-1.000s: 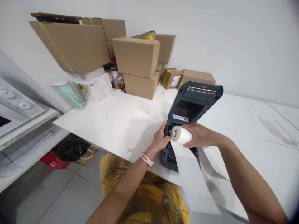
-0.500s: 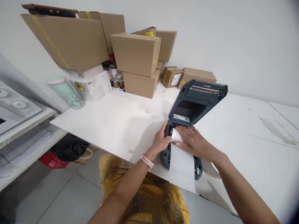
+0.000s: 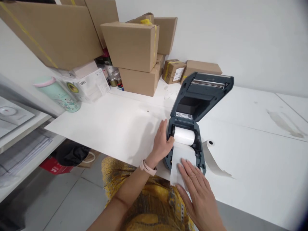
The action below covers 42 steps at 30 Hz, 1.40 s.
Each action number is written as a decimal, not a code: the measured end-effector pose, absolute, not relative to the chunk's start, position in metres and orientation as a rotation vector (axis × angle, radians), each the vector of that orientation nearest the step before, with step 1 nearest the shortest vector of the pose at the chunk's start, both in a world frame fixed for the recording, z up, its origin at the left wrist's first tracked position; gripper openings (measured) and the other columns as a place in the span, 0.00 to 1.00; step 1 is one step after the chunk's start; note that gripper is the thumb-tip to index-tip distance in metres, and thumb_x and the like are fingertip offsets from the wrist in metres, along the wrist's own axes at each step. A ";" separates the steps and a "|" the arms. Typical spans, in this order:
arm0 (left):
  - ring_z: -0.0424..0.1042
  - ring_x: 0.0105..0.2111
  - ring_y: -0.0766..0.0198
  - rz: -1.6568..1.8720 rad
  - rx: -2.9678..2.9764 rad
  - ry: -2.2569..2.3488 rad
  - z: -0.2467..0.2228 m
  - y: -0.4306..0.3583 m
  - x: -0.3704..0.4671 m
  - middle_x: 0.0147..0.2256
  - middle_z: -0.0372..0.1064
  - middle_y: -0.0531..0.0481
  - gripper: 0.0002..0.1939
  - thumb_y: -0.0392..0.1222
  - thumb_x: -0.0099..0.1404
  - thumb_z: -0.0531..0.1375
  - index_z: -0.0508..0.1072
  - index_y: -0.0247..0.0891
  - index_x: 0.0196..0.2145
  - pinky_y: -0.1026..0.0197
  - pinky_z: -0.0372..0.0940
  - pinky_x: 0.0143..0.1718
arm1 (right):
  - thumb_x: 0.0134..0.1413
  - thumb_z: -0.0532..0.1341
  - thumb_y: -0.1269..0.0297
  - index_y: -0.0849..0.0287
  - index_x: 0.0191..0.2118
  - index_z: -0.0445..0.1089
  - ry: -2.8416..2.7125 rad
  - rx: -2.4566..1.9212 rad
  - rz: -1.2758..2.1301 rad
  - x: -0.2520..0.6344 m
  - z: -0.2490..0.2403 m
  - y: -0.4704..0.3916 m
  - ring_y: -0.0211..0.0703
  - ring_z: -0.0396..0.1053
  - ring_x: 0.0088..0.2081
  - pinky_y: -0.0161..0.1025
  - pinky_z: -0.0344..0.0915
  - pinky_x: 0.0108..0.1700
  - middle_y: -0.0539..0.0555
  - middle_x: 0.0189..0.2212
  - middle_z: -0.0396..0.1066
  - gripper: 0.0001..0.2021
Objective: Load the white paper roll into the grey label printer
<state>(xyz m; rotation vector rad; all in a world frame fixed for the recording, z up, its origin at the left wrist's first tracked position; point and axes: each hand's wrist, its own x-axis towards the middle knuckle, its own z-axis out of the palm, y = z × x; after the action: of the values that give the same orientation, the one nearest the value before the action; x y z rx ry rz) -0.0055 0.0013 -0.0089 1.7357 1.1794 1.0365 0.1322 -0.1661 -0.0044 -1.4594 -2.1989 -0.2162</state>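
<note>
A dark label printer [image 3: 198, 126] stands on the white table with its lid raised. Inside lies a white paper roll [image 3: 184, 136], and its loose strip [image 3: 181, 157] runs forward over the printer's front edge. My left hand [image 3: 162, 144] rests against the printer's left side, thumb near the roll's end and fingers stretched. Flat on the strip, fingers extended, lies my right hand [image 3: 196, 189]. To the right of the printer, a small roll [image 3: 210, 143] trails a curled length of paper on the table.
Cardboard boxes [image 3: 130, 48] are stacked at the back left, with smaller boxes [image 3: 173, 71] along the wall. A mint tumbler [image 3: 59, 94] and a white box [image 3: 88, 86] stand at the left. A shelf unit [image 3: 21, 128] borders the table's left side.
My right hand has moved from the roll toward me, onto the strip at the printer's front. The roll now shows uncovered. My left hand stays at the printer's side; the view has shifted slightly.
</note>
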 end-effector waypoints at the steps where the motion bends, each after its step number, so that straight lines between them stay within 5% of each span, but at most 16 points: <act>1: 0.37 0.75 0.49 1.093 1.877 1.190 -0.003 -0.007 -0.008 0.75 0.38 0.40 0.38 0.36 0.68 0.54 0.45 0.39 0.73 0.41 0.43 0.74 | 0.68 0.57 0.62 0.58 0.74 0.50 -2.186 -1.467 -0.194 0.132 -0.005 -0.166 0.59 0.66 0.65 0.57 0.71 0.57 0.60 0.66 0.64 0.33; 3: 0.37 0.75 0.50 1.077 2.182 1.076 0.008 -0.025 -0.013 0.74 0.41 0.39 0.33 0.41 0.73 0.52 0.47 0.38 0.72 0.39 0.42 0.74 | 0.67 0.58 0.63 0.54 0.74 0.51 -2.150 -1.472 -0.157 0.133 -0.006 -0.164 0.58 0.68 0.64 0.56 0.73 0.55 0.59 0.65 0.67 0.32; 8: 0.54 0.71 0.49 0.708 2.615 0.756 0.011 -0.064 -0.021 0.67 0.61 0.36 0.27 0.50 0.76 0.50 0.61 0.32 0.66 0.40 0.47 0.73 | 0.64 0.61 0.68 0.50 0.69 0.59 -2.034 -1.411 -0.066 0.137 -0.007 -0.162 0.59 0.72 0.59 0.56 0.75 0.50 0.58 0.58 0.74 0.29; 18: 0.47 0.73 0.43 0.664 2.847 0.816 0.004 -0.099 -0.028 0.69 0.55 0.29 0.43 0.66 0.71 0.53 0.59 0.25 0.67 0.44 0.51 0.72 | 0.60 0.60 0.76 0.48 0.48 0.76 -1.628 -1.309 0.021 0.174 0.021 -0.149 0.52 0.79 0.42 0.50 0.75 0.40 0.54 0.40 0.80 0.16; 27: 0.54 0.70 0.40 0.518 3.073 0.939 0.016 -0.108 -0.016 0.68 0.56 0.25 0.47 0.64 0.70 0.56 0.53 0.19 0.69 0.46 0.49 0.72 | 0.65 0.58 0.72 0.54 0.51 0.75 -1.860 -1.263 0.008 0.164 0.009 -0.104 0.52 0.76 0.51 0.54 0.73 0.52 0.58 0.48 0.79 0.14; 32: 0.60 0.68 0.46 0.500 3.151 0.873 0.019 -0.103 -0.025 0.65 0.62 0.29 0.27 0.44 0.74 0.53 0.62 0.23 0.64 0.49 0.49 0.72 | 0.67 0.56 0.69 0.55 0.59 0.71 -2.012 -1.293 -0.036 0.165 -0.003 -0.110 0.52 0.74 0.57 0.56 0.70 0.59 0.57 0.55 0.77 0.18; 37: 0.56 0.70 0.47 0.525 3.056 0.792 0.016 -0.101 -0.033 0.67 0.59 0.29 0.27 0.42 0.73 0.53 0.62 0.24 0.64 0.49 0.49 0.73 | 0.68 0.56 0.68 0.52 0.66 0.66 -2.037 -1.289 -0.046 0.161 -0.009 -0.120 0.51 0.73 0.59 0.56 0.68 0.62 0.57 0.58 0.74 0.23; 42: 0.52 0.71 0.45 0.552 2.992 0.773 0.007 -0.102 -0.036 0.68 0.57 0.30 0.31 0.42 0.72 0.54 0.57 0.25 0.68 0.47 0.49 0.74 | 0.69 0.55 0.63 0.47 0.62 0.70 -1.900 -1.345 0.204 0.176 0.006 -0.121 0.51 0.75 0.56 0.55 0.70 0.60 0.54 0.56 0.77 0.20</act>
<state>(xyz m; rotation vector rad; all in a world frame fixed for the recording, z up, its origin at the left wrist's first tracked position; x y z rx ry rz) -0.0355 -0.1024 0.0074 2.9918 0.7735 0.5519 0.1759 -0.1210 0.0065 -1.3452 -1.8995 0.2035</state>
